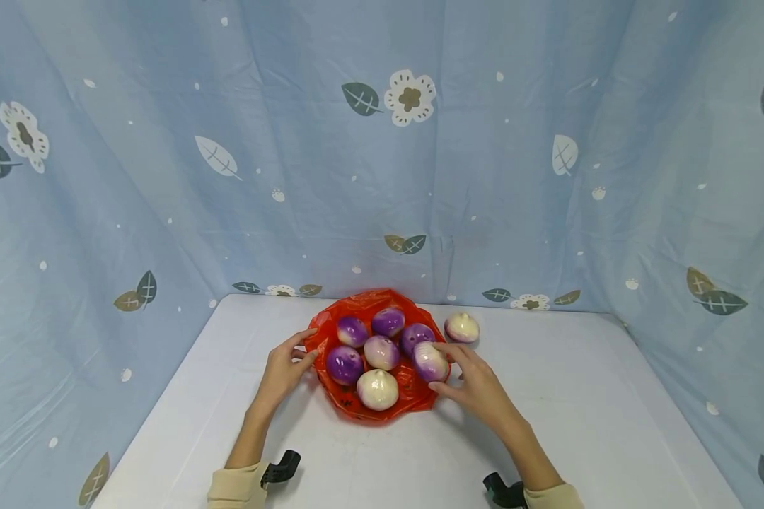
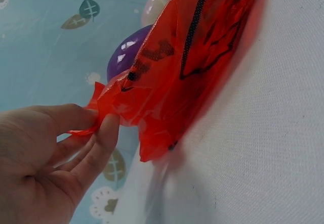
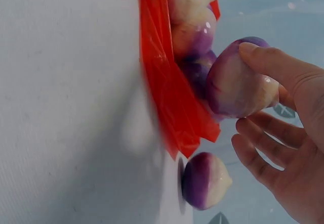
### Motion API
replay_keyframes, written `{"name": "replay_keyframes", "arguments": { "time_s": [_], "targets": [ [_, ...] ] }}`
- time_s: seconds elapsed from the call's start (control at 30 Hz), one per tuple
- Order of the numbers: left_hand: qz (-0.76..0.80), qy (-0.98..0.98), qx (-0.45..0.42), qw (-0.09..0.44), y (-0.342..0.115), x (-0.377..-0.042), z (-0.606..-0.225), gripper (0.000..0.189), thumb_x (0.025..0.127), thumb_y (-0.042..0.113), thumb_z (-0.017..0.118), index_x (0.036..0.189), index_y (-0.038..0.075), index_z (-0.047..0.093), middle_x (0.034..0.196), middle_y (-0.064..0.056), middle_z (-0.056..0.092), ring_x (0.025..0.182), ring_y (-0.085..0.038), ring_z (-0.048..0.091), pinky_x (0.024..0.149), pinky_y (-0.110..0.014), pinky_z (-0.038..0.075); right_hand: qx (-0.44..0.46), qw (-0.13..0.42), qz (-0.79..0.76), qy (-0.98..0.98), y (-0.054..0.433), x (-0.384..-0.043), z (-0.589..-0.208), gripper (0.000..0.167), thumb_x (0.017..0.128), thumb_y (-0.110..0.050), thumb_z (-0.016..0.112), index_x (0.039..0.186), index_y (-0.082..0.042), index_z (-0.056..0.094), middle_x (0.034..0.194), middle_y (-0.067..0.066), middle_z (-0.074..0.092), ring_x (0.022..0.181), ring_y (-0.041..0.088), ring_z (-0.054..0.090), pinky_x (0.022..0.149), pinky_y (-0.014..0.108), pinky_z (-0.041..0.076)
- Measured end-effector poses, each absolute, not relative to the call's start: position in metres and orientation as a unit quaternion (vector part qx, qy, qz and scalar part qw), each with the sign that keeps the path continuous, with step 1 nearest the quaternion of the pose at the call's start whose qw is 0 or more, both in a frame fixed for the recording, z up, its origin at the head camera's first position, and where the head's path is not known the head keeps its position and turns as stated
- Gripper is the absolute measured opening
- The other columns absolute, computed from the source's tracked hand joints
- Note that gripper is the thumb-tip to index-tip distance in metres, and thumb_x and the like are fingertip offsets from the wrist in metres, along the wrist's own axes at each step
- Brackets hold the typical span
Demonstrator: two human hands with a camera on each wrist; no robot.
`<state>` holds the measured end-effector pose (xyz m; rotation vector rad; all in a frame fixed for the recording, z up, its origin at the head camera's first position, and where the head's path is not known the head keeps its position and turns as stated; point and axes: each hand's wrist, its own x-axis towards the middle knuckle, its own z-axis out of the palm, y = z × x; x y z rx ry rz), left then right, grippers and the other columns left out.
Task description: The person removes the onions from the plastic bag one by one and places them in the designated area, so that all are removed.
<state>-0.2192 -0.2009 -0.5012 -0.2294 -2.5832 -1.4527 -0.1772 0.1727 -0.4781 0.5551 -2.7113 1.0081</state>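
Spread on the table is a red plastic bag (image 1: 363, 305), its rim rolled low around several glossy purple-and-white turnips (image 1: 382, 352). My left hand (image 1: 284, 369) pinches the bag's left edge between thumb and fingers, which the left wrist view shows closely. At the bag's right side my right hand (image 1: 480, 385) holds a turnip (image 3: 238, 82) by thumb and fingertips, its purple part toward the bag. It hangs over the others at the rim; whether it touches them I cannot tell. Another turnip (image 1: 462, 328) sits outside the bag, just beyond the right hand.
The white table (image 1: 586, 410) reaches back to a blue curtain (image 1: 484, 155) printed with leaves and flowers, which also runs along both sides. Black curved mounts (image 1: 283, 466) are strapped at both wrists, by the beige sleeves.
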Motion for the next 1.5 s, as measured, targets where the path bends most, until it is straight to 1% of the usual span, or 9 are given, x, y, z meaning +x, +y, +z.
{"name": "replay_keyframes", "arguments": {
  "time_s": [0.17,0.3,0.43,0.63,0.73,0.87,1.03,1.27,1.5],
  "targets": [
    [-0.488,-0.865,-0.078,0.086,-0.201,-0.219,-0.501,0.046,0.089,0.005,0.07,0.133,0.01,0.06,0.107,-0.018,0.065,0.077,-0.02,0.072,0.06,-0.026,0.059,0.185,0.095,0.348,-0.914,0.179,-0.179,-0.477,0.067,0.078,-0.035,0.083,0.137,-0.028,0.052,0.135,0.0,0.057,0.108,0.027,0.062,0.078,0.035,0.06],
    [-0.488,-0.864,-0.084,0.093,-0.201,-0.219,-0.5,0.044,0.089,0.005,0.069,0.132,0.008,0.06,0.107,-0.018,0.065,0.076,-0.019,0.072,0.059,-0.026,0.059,0.182,0.098,0.355,-0.912,0.184,-0.18,-0.476,0.069,0.078,-0.033,0.083,0.138,-0.027,0.052,0.141,0.005,0.054,0.113,0.031,0.062,0.077,0.04,0.06],
    [-0.488,-0.863,-0.084,0.096,-0.201,-0.219,-0.501,0.044,0.088,0.005,0.07,0.132,0.007,0.061,0.106,-0.019,0.065,0.075,-0.018,0.072,0.058,-0.023,0.058,0.176,0.105,0.347,-0.915,0.19,-0.18,-0.477,0.07,0.077,-0.032,0.084,0.139,-0.027,0.051,0.138,0.005,0.055,0.113,0.028,0.062,0.076,0.039,0.06],
    [-0.485,-0.866,-0.076,0.091,-0.201,-0.219,-0.499,0.045,0.088,0.004,0.07,0.132,0.008,0.06,0.105,-0.019,0.065,0.075,-0.02,0.072,0.059,-0.023,0.058,0.169,0.12,0.341,-0.917,0.2,-0.18,-0.478,0.074,0.075,-0.029,0.086,0.14,-0.029,0.05,0.127,0.003,0.059,0.105,0.021,0.061,0.073,0.038,0.059],
    [-0.484,-0.868,-0.075,0.086,-0.201,-0.219,-0.498,0.046,0.088,0.004,0.07,0.133,0.008,0.06,0.106,-0.019,0.064,0.077,-0.022,0.072,0.06,-0.022,0.057,0.156,0.12,0.342,-0.919,0.206,-0.18,-0.48,0.074,0.074,-0.027,0.086,0.14,-0.029,0.051,0.123,0.002,0.06,0.102,0.021,0.061,0.072,0.038,0.059],
    [-0.483,-0.869,-0.074,0.083,-0.201,-0.218,-0.498,0.046,0.088,0.003,0.07,0.133,0.008,0.06,0.107,-0.019,0.065,0.078,-0.023,0.072,0.06,-0.019,0.056,0.139,0.113,0.338,-0.924,0.215,-0.179,-0.485,0.072,0.075,-0.027,0.086,0.138,-0.025,0.053,0.125,0.005,0.06,0.103,0.024,0.061,0.073,0.039,0.06],
    [-0.483,-0.869,-0.073,0.08,-0.201,-0.218,-0.499,0.046,0.089,0.004,0.07,0.133,0.009,0.06,0.107,-0.018,0.066,0.078,-0.022,0.072,0.061,-0.019,0.056,0.123,0.113,0.332,-0.928,0.226,-0.179,-0.489,0.07,0.074,-0.028,0.087,0.136,-0.022,0.054,0.124,0.007,0.061,0.104,0.025,0.063,0.072,0.033,0.059],
    [-0.485,-0.868,-0.075,0.082,-0.201,-0.219,-0.5,0.045,0.089,0.004,0.07,0.133,0.008,0.06,0.107,-0.019,0.065,0.077,-0.022,0.073,0.061,-0.02,0.056,0.117,0.124,0.331,-0.928,0.241,-0.18,-0.495,0.07,0.073,-0.026,0.087,0.135,-0.022,0.055,0.121,0.006,0.062,0.101,0.022,0.064,0.071,0.038,0.06],
    [-0.489,-0.865,-0.075,0.081,-0.201,-0.219,-0.5,0.046,0.088,0.003,0.07,0.133,0.008,0.06,0.108,-0.02,0.065,0.077,-0.023,0.073,0.061,-0.023,0.058,0.116,0.13,0.316,-0.932,0.252,-0.181,-0.498,0.069,0.073,-0.026,0.087,0.134,-0.021,0.056,0.119,0.006,0.062,0.1,0.02,0.063,0.069,0.026,0.057]
  ]
}}
